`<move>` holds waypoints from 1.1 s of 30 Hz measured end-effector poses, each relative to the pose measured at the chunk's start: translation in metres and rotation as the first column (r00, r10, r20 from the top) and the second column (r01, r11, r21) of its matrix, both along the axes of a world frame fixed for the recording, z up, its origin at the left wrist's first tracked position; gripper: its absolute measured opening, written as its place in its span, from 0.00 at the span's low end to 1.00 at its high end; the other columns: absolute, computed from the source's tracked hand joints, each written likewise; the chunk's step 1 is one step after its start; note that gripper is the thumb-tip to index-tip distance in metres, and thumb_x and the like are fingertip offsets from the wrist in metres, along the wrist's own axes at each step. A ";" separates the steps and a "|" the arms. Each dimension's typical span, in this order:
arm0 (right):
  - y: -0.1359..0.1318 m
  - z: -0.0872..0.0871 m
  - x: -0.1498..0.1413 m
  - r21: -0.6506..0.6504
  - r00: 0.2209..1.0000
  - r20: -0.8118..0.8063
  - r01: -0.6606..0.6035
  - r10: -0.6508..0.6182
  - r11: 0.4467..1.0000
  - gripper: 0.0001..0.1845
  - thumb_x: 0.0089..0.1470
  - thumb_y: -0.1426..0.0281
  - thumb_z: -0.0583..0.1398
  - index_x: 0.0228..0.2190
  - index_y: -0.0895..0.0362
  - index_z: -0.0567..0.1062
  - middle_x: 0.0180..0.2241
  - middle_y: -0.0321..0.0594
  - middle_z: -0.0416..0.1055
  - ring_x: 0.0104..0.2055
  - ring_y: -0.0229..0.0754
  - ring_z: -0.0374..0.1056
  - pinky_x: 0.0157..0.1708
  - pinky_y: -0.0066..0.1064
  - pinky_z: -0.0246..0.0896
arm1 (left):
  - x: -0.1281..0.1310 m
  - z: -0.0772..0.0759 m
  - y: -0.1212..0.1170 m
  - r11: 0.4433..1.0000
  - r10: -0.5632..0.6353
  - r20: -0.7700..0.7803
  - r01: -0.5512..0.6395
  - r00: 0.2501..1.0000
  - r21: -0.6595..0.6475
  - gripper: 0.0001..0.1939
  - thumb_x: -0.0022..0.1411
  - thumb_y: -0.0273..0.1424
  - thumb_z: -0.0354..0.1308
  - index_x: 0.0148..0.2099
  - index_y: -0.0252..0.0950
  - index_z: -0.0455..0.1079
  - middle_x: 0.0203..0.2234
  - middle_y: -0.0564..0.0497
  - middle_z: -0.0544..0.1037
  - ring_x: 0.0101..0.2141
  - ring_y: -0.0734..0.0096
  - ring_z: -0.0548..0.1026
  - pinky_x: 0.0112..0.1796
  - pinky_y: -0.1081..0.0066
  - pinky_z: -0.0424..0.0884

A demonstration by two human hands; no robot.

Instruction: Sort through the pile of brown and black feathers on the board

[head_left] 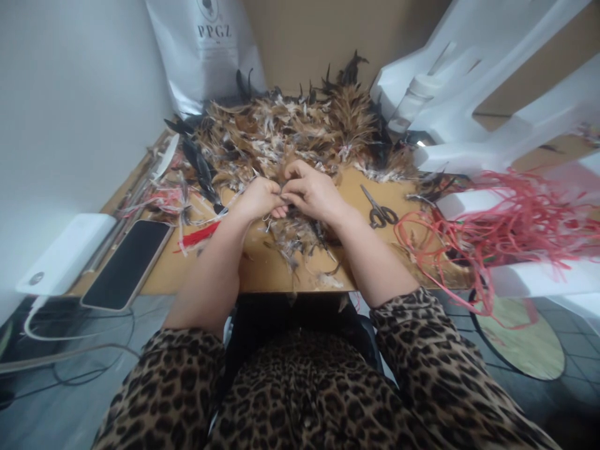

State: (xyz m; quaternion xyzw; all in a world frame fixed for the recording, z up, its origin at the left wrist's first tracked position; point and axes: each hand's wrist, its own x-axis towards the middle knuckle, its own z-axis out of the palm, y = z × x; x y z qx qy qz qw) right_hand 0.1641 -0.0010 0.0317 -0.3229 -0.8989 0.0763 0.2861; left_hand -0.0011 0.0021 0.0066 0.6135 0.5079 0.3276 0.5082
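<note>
My left hand [262,199] and my right hand [312,190] meet over the front half of the table, fingertips pinched together. Whatever they hold between them is too small and hidden to make out. Just below the fingers lies a small heap of loose grey-brown feathers [300,237], with a thin pale strand near the left fingers. Behind both hands spreads a big pile of brown, white and black feathers [290,125]. Scissors [380,211] with black handles rest to the right of my right hand. A red tassel-like bundle [201,234] lies beside my left forearm.
At left are a phone [129,265] and a white power bank [68,253] with a cable. Pink-red ribbon strips [525,219] tangle over white foam pieces [539,281] at right. A white bag [210,62] and a bottle [415,100] stand behind.
</note>
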 end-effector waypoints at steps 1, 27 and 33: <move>0.000 0.001 0.001 0.008 0.999 0.024 -0.024 0.024 1.000 0.12 0.53 0.67 0.55 0.31 0.58 0.77 0.44 0.44 0.67 0.41 0.41 0.63 0.36 0.30 0.54 | 0.000 0.000 -0.001 1.000 -0.023 -0.004 0.023 1.000 -0.013 0.07 0.47 0.23 0.62 0.19 0.30 0.70 0.14 0.47 0.74 0.16 0.73 0.72 0.20 0.74 0.69; 0.011 0.005 0.010 -0.180 0.975 -0.193 -0.142 0.107 0.973 0.09 0.45 0.65 0.61 0.25 0.59 0.76 0.38 0.42 0.66 0.41 0.41 0.63 0.43 0.35 0.57 | 0.009 0.009 -0.011 0.988 -0.149 -0.102 0.153 0.983 0.024 0.09 0.47 0.25 0.63 0.18 0.31 0.71 0.12 0.49 0.71 0.13 0.76 0.67 0.17 0.76 0.64; 0.038 -0.011 0.025 -0.482 0.882 -0.467 -0.308 0.057 0.820 0.13 0.39 0.61 0.65 0.22 0.59 0.75 0.29 0.38 0.71 0.32 0.37 0.65 0.37 0.31 0.61 | 0.013 0.019 -0.018 0.976 -0.218 0.091 0.214 0.972 0.051 0.09 0.45 0.30 0.66 0.23 0.29 0.73 0.15 0.48 0.74 0.15 0.78 0.69 0.18 0.78 0.66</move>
